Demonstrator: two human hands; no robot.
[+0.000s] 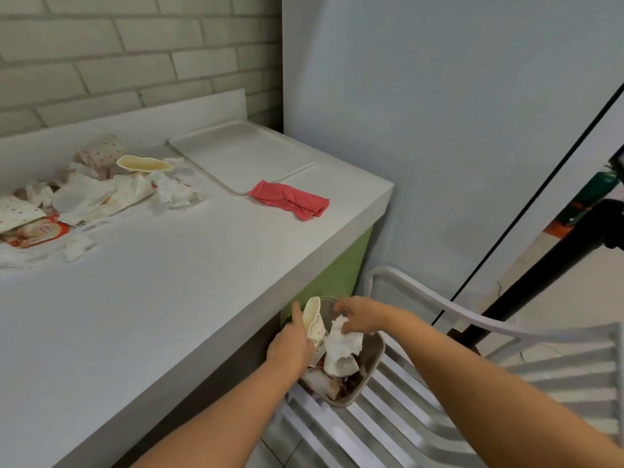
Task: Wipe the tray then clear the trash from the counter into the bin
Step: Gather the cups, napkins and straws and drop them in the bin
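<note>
A small grey bin [371, 358] sits on a slatted chair beside the counter, holding crumpled paper and wrappers. My left hand [292, 344] is at the bin's left rim and holds a flattened paper cup [312, 320] over it. My right hand [361, 315] is above the bin, its fingers on a crumpled white tissue [344, 342]. On the counter lies a white tray [243, 153] near the back wall, with a pink cloth [290, 199] at its front corner. A heap of trash [94, 190] with tissues, dotted wrappers and a squashed cup lies at the counter's left.
The white counter [169, 282] ends at a corner near the right wall. The slatted chair [472, 383] fills the gap below right. A black tripod leg [540, 278] slants beside the chair.
</note>
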